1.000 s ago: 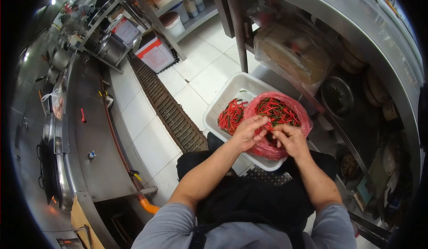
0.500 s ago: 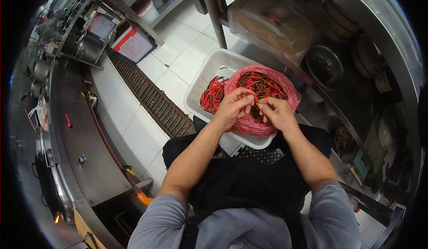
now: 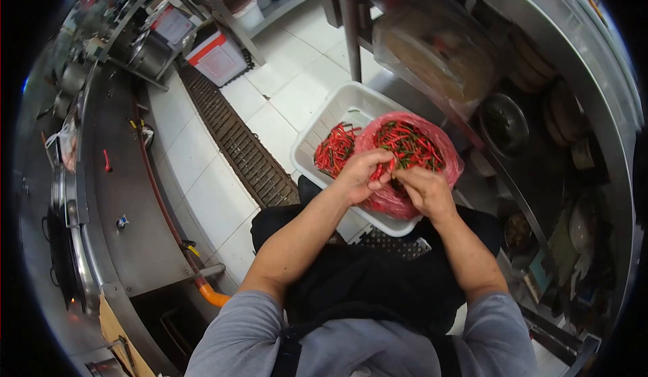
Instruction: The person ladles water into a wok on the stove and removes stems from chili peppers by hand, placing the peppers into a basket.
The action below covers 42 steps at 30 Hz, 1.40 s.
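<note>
A white perforated basket (image 3: 307, 134) rests in front of my knees. In its right part is an open pink plastic bag (image 3: 451, 149) full of red and dark green chili peppers (image 3: 412, 141). A loose pile of chilies (image 3: 334, 151) lies to the left of the bag. Over the bag's near side, my left hand (image 3: 362, 176) is closed around red chilies, with its fingertips pinched. My right hand (image 3: 426, 189) is closed close beside it, its fingertips at the end of a chili that partly shows between the hands.
A steel counter (image 3: 135, 195) with pans runs along the left. Behind the basket are a floor drain grate (image 3: 236, 137) and a white and red box (image 3: 217, 56). Steel shelving on the right holds a bagged item (image 3: 439, 56) and a metal bowl (image 3: 504, 126).
The camera view has shifted. Both hands stay over the bag, with the fingers slightly changed; the right hand has turned so that its back shows more.
</note>
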Tool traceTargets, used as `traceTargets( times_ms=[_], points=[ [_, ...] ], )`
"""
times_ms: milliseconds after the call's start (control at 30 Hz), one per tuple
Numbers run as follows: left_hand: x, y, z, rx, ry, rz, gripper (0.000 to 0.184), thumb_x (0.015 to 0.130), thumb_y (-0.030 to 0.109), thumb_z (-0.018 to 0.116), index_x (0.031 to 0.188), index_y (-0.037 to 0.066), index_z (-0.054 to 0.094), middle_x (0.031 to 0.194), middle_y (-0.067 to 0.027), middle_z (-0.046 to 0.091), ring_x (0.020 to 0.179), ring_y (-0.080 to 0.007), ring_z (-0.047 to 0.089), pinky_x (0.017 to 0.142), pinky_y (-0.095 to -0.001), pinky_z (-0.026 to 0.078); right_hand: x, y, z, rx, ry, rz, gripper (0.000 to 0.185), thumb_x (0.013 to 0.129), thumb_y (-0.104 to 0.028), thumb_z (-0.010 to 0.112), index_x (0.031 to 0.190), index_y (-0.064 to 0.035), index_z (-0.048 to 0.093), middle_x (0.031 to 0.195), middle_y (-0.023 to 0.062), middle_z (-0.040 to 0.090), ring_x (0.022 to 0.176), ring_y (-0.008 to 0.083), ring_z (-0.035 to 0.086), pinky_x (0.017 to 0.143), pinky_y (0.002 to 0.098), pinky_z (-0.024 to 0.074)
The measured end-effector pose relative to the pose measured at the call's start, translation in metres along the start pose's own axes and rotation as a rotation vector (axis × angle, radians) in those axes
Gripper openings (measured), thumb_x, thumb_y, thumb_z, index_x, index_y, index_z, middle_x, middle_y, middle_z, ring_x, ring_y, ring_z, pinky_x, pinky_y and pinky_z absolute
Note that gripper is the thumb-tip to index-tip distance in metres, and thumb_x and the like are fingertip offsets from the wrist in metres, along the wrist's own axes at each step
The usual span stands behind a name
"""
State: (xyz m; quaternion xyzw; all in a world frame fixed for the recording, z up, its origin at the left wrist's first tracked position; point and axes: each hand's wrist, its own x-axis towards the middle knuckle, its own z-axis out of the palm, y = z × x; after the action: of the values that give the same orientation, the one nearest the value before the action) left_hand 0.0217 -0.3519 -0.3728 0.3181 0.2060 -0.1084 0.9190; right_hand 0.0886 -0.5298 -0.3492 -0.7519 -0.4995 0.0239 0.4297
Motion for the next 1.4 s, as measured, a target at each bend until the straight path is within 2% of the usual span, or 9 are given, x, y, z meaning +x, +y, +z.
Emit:
traceTargets(
  times_ms=[200, 300, 433, 500, 600, 700, 767, 867, 1400],
  points=[
    [-0.005, 0.015, -0.005, -0.108, -0.082, 0.205, 0.017, 0.086, 0.025, 0.054, 0.085, 0.008, 0.056, 0.078, -0.0049, 0.055, 0.066, -0.0139, 0.051, 0.044, -0.022, 0.033, 0.01, -0.001, -0.003, -0.016, 0.001, 0.058, 0.016, 0.081, -0.004, 0.064, 0.097, -0.0036, 0.066, 0.079, 0.0125, 0.064, 0.071, 0.0269, 0.065, 0.063, 0.0346, 0.051],
    [-0.004, 0.036, -0.009, -0.042, 0.068, 0.326, 0.019, 0.086, 0.028, 0.054, 0.085, 0.009, 0.056, 0.078, -0.0049, 0.058, 0.063, -0.0136, 0.053, 0.045, -0.0223, 0.032, 0.014, 0.0, -0.04, 0.148, 0.312, 0.289, 0.019, 0.086, -0.003, 0.061, 0.104, 0.0006, 0.064, 0.08, 0.0083, 0.066, 0.061, 0.0125, 0.062, 0.056, 0.0252, 0.0492],
    [0.01, 0.073, -0.026, 0.37, 0.2, 0.433, 0.014, 0.088, 0.021, 0.057, 0.086, 0.007, 0.055, 0.077, -0.0039, 0.06, 0.056, -0.0105, 0.053, 0.046, -0.0223, 0.037, 0.031, 0.0, -0.109, 0.175, 0.728, 0.227, 0.021, 0.086, -0.003, 0.06, 0.106, -0.0003, 0.064, 0.076, 0.0076, 0.064, 0.055, 0.0091, 0.057, 0.054, 0.0226, 0.0472],
    [0.025, 0.078, -0.043, 0.957, 0.441, 0.587, 0.023, 0.087, 0.023, 0.057, 0.095, 0.002, 0.059, 0.084, -0.009, 0.064, 0.067, -0.0172, 0.061, 0.057, -0.0285, 0.048, 0.04, 0.017, -0.136, -0.178, 0.668, 0.307, 0.022, 0.087, -0.007, 0.06, 0.107, -0.0014, 0.064, 0.079, 0.0109, 0.065, 0.057, 0.0121, 0.059, 0.056, 0.0252, 0.0479],
    [0.028, 0.076, -0.061, 1.296, 0.587, 0.649, 0.035, 0.082, 0.026, 0.062, 0.105, -0.001, 0.06, 0.096, -0.0171, 0.066, 0.084, -0.0292, 0.064, 0.078, -0.0368, 0.052, 0.038, 0.024, -0.156, -0.437, 0.497, 0.338, 0.02, 0.087, -0.011, 0.06, 0.104, -0.0014, 0.065, 0.09, 0.0148, 0.067, 0.077, 0.0193, 0.064, 0.069, 0.0284, 0.0488],
    [0.02, 0.081, -0.063, 1.235, 0.68, 0.878, 0.039, 0.082, 0.025, 0.063, 0.112, 0.0, 0.059, 0.103, -0.0206, 0.065, 0.094, -0.034, 0.063, 0.089, -0.0383, 0.048, 0.042, 0.028, -0.152, -0.592, 0.415, 0.2, 0.018, 0.086, -0.01, 0.061, 0.1, -0.0006, 0.067, 0.096, 0.0156, 0.067, 0.094, 0.022, 0.065, 0.079, 0.0287, 0.048],
    [0.005, 0.09, -0.059, 1.101, 0.685, 0.895, 0.038, 0.082, 0.024, 0.062, 0.113, 0.001, 0.06, 0.102, -0.0191, 0.066, 0.095, -0.0306, 0.064, 0.087, -0.0369, 0.049, 0.035, 0.014, -0.133, -0.32, 0.505, 0.207, 0.017, 0.086, -0.009, 0.061, 0.099, -0.0001, 0.068, 0.095, 0.0148, 0.068, 0.092, 0.0216, 0.066, 0.079, 0.0288, 0.0486],
    [-0.016, 0.096, -0.058, 0.788, 0.582, 0.823, 0.032, 0.084, 0.02, 0.061, 0.108, -0.001, 0.062, 0.1, -0.0154, 0.067, 0.094, -0.0236, 0.064, 0.083, -0.0333, 0.05, 0.034, -0.008, -0.087, -0.287, 0.245, 0.229, 0.014, 0.084, -0.009, 0.063, 0.094, -0.0006, 0.069, 0.09, 0.0132, 0.069, 0.082, 0.023, 0.067, 0.075, 0.0307, 0.0501],
    [-0.042, 0.08, -0.053, 1.096, 0.555, 0.841, 0.023, 0.084, 0.012, 0.061, 0.103, -0.001, 0.064, 0.088, -0.0158, 0.068, 0.082, -0.0211, 0.067, 0.073, -0.0317, 0.054, 0.037, 0.057, 0.021, -0.605, -0.306, 0.336, 0.023, 0.083, -0.028, 0.062, 0.089, -0.0067, 0.068, 0.083, 0.0158, 0.066, 0.083, 0.0359, 0.062, 0.075, 0.0463, 0.0483]
  ],
)
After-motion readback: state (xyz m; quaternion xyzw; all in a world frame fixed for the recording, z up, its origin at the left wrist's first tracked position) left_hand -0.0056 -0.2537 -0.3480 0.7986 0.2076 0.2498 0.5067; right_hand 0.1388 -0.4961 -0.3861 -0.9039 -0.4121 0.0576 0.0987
